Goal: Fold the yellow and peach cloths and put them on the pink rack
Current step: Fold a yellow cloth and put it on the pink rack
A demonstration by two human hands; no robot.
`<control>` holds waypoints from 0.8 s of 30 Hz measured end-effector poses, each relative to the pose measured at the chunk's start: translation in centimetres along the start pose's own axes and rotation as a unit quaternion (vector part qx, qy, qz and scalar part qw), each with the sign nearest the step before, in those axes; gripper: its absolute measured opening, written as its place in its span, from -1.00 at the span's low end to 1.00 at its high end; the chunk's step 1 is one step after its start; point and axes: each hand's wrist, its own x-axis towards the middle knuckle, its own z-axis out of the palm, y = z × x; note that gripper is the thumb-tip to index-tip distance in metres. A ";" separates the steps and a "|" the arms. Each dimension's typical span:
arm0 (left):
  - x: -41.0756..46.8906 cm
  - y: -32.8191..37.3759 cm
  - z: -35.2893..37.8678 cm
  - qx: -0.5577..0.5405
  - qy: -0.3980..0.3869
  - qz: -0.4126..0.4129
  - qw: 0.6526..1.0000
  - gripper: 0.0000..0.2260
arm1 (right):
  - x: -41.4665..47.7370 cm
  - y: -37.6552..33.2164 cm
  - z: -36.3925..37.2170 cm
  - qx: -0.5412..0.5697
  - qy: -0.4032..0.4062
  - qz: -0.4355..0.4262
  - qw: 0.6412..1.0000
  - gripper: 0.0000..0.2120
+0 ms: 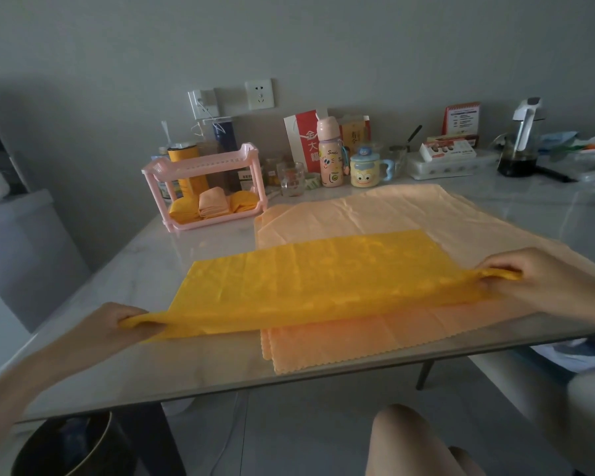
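Observation:
A yellow cloth (316, 276) lies stretched across the table, folded into a long band. My left hand (117, 326) pinches its near left end. My right hand (529, 280) pinches its right end, which is bunched between the fingers. Under it lie flat peach cloths (385, 214), stacked, their scalloped edges near the table's front edge. The pink rack (207, 187) stands at the back left. Its lower shelf holds folded yellow cloths (182, 209) and a folded peach cloth (213, 202); its upper shelf looks bare.
Along the wall stand a pink bottle (330, 152), a cartoon mug (366, 168), a glass (292, 179), boxes and a dark jug (521, 146). A dark bin (69, 444) sits under the table's (145, 276) front left. My knee (413, 438) shows below.

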 end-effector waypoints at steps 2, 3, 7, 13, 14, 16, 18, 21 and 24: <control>0.0 -0.5 -0.3 -0.069 0.031 -0.034 0.997 -0.45 | -0.3 -0.1 -0.8 0.082 0.015 0.029 0.996 -0.32; 0.1 -0.4 0.0 -0.115 0.027 -0.056 0.991 -0.55 | -0.3 -0.2 -1.0 0.131 0.018 0.053 0.990 -0.29; 1.6 -0.1 2.5 -0.142 0.074 -0.105 0.982 -0.86 | 0.6 -1.1 1.1 0.248 0.082 0.133 0.956 -0.26; 3.7 -1.2 4.1 -0.048 0.117 -0.124 0.984 -0.70 | 4.0 0.7 4.2 0.115 0.172 0.150 0.967 -0.80; 3.9 -1.4 4.1 -0.046 0.121 -0.127 0.983 -0.68 | 4.5 1.1 4.4 0.092 0.175 0.145 0.969 -0.75; 4.0 -1.6 4.0 -0.049 0.132 -0.132 0.981 -0.64 | 5.3 1.4 4.7 0.043 0.179 0.141 0.973 -0.71; 4.0 -1.7 4.0 -0.049 0.138 -0.134 0.980 -0.63 | 5.7 1.8 5.0 0.003 0.182 0.146 0.973 -0.72; 4.0 -1.2 4.1 -0.034 0.151 -0.125 0.980 -0.58 | 6.0 2.4 5.5 -0.024 0.214 0.148 0.965 -0.66; 3.6 -0.8 4.4 0.063 0.178 -0.109 0.976 -0.52 | 5.8 2.5 6.2 -0.097 0.234 0.142 0.957 -0.72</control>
